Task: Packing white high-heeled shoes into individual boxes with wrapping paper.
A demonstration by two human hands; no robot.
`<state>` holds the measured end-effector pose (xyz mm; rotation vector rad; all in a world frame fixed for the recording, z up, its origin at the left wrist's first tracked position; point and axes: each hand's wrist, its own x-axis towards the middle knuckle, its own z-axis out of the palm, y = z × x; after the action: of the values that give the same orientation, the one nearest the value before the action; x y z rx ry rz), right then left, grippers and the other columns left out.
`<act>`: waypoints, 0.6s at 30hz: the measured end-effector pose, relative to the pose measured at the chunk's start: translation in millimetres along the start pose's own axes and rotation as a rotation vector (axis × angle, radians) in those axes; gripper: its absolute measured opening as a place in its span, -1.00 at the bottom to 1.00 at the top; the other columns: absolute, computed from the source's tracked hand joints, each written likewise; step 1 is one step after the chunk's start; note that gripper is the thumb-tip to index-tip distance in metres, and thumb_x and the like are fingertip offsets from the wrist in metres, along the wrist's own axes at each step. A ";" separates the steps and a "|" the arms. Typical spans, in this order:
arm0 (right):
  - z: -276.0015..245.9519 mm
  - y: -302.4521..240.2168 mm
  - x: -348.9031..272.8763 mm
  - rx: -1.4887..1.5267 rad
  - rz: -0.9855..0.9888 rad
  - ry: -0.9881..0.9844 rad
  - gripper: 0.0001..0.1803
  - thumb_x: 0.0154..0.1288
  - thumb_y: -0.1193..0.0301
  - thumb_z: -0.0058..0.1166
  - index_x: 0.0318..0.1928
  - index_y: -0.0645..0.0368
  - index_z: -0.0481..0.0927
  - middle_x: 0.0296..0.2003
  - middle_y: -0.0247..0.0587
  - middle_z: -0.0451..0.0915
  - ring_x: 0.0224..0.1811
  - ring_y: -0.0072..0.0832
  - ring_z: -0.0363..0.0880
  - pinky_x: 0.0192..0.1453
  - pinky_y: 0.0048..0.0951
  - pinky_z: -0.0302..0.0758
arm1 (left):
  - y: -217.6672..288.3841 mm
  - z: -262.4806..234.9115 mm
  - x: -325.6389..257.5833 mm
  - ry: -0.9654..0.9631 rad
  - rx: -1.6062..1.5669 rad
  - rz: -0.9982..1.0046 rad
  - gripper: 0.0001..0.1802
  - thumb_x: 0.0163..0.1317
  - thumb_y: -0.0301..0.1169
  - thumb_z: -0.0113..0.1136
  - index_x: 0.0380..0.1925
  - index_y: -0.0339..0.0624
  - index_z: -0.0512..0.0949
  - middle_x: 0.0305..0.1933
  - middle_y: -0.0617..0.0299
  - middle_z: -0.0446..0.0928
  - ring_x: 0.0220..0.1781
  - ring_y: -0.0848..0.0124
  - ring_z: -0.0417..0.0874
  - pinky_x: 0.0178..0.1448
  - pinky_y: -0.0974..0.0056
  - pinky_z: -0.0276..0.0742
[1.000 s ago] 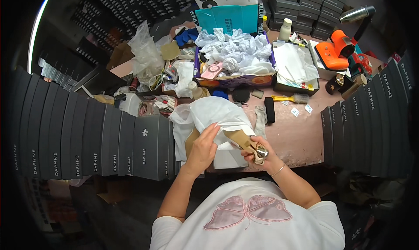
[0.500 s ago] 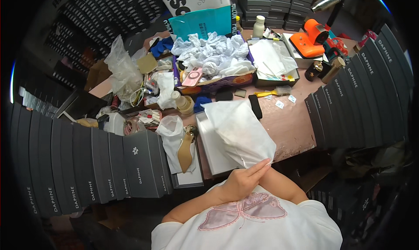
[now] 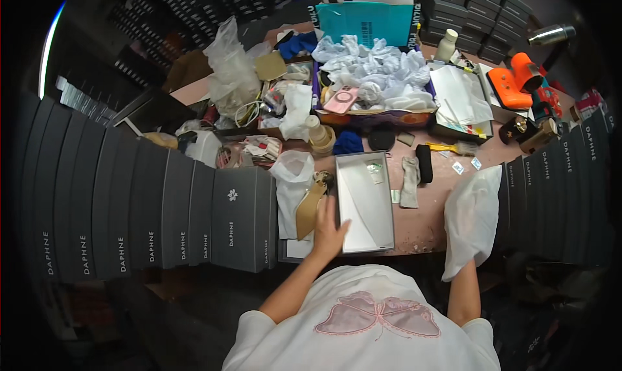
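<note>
White tissue bag (image 3: 472, 219) hangs pinched in my right hand (image 3: 468, 262), my spread left hand (image 3: 328, 231) steadies the open, nearly empty box (image 3: 365, 202); tan shoe (image 3: 311, 206) still unpacked.

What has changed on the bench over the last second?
The white dust bag has swung from the centre out to the person's right, held by the right hand, which it hides. The left hand now rests on the open grey shoebox. The tan shoe stays beside it.

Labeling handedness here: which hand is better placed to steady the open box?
Left, likely. The left hand already rests on the open box at its near left edge. The right hand is hidden under the white bag, off to the right.
</note>
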<state>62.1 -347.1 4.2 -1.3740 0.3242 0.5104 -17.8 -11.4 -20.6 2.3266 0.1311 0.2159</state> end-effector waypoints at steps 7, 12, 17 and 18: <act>63.3 -17.3 -16.4 -0.973 -0.454 -0.227 -0.58 0.23 0.45 0.12 0.09 0.35 0.48 -0.05 0.11 0.56 0.02 -0.11 0.56 0.13 -0.27 0.46 | -114.7 -4.3 36.4 -0.109 0.357 -0.470 -0.24 -0.11 -0.32 0.44 0.12 -0.16 0.30 0.09 -0.01 0.36 0.19 -0.01 0.34 0.23 -0.07 0.29; 122.5 -48.4 -4.8 -0.567 -0.300 -0.355 -0.51 0.32 0.37 0.09 0.19 0.36 0.41 0.06 0.06 0.52 0.10 -0.31 0.52 0.17 -0.38 0.43 | -65.3 -37.7 24.0 0.018 0.246 -0.126 -0.26 -0.19 -0.39 0.41 0.09 -0.15 0.34 0.07 0.03 0.34 0.16 0.03 0.35 0.24 -0.06 0.25; 141.7 -28.3 13.2 -0.026 0.163 -0.858 -0.26 0.31 0.23 0.13 0.37 0.25 0.12 0.16 -0.01 0.43 0.13 -0.34 0.47 0.18 -0.37 0.41 | 8.5 -89.7 -13.2 -0.104 0.257 0.569 -0.22 -0.28 -0.37 0.46 0.08 -0.11 0.38 0.08 0.09 0.34 0.16 0.11 0.36 0.28 -0.04 0.22; 148.2 -17.2 6.2 0.038 0.306 -1.020 -0.22 0.29 0.22 0.16 0.38 0.22 0.08 0.16 0.00 0.43 0.08 -0.34 0.50 0.13 -0.37 0.46 | 16.9 -84.4 -11.2 -0.113 0.282 0.684 -0.22 -0.26 -0.35 0.46 0.08 -0.09 0.38 0.10 0.10 0.34 0.19 0.14 0.36 0.30 -0.06 0.21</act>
<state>65.4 -202.6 41.9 -0.8770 -0.2992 1.3640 -44.8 34.6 47.8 2.5778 -0.7437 0.4213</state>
